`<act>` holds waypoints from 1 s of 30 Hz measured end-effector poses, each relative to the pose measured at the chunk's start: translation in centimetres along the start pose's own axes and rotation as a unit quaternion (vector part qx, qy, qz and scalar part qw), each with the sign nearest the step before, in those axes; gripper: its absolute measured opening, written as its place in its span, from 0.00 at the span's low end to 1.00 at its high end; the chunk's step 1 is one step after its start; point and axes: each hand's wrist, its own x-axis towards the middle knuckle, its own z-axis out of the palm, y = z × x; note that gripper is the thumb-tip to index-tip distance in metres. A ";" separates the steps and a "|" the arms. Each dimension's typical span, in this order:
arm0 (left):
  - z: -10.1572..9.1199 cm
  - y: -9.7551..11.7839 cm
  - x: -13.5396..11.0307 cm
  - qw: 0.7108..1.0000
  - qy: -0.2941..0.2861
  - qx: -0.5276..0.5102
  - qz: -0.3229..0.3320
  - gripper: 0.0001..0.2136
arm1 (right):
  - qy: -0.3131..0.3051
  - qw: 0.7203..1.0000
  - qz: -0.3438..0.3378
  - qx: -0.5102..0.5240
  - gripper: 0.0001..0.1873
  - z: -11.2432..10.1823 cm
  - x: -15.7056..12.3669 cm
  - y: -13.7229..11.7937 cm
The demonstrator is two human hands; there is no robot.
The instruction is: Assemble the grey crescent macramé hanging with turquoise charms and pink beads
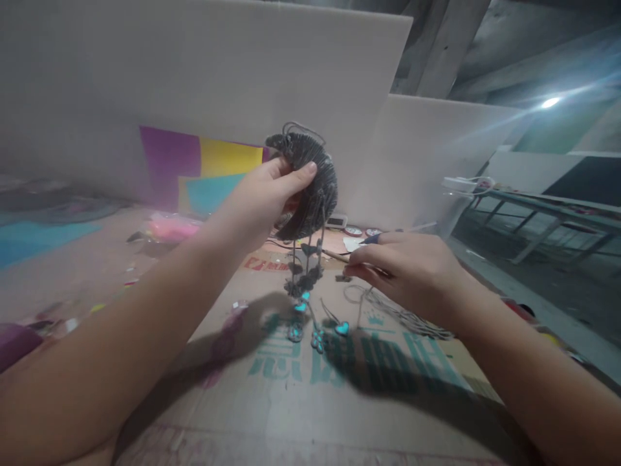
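Note:
My left hand [286,188] grips a dark grey, cord-wrapped crescent moon ornament [317,184], thumb pressed on its front. It is held upright above the work surface, with a cord loop at its top. Below it hang strings with dark leaf- or butterfly-like pieces [305,281] and charms with bright turquoise parts, one of them a heart charm [342,328]. In my right hand [407,265] is a thin brown stick-like tool [336,256], pinched between the fingers. Its tip meets or nearly meets a small dark piece on one hanging string; I cannot tell which.
Printed cardboard [301,414] covers the work surface. A coil of grey cord [402,314] lies at right. Behind stand pale partition boards [218,71] and purple, yellow and turquoise sheets [169,162]. A pink packet [172,228] lies left. Another table [548,200] stands farther right.

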 end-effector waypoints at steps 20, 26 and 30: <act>0.4 0.0 0.0 1.000 0.016 0.023 0.000 0.08 | -0.106 0.932 0.202 0.281 0.05 -1.6 1.5 -1.7; 0.4 0.2 0.0 1.000 0.013 0.019 0.012 0.07 | -0.013 0.971 0.131 0.201 0.05 -0.6 1.3 -2.1; 0.4 0.1 -0.1 1.000 0.005 0.017 0.016 0.06 | -0.005 0.972 0.137 0.189 0.05 -0.4 1.2 -1.9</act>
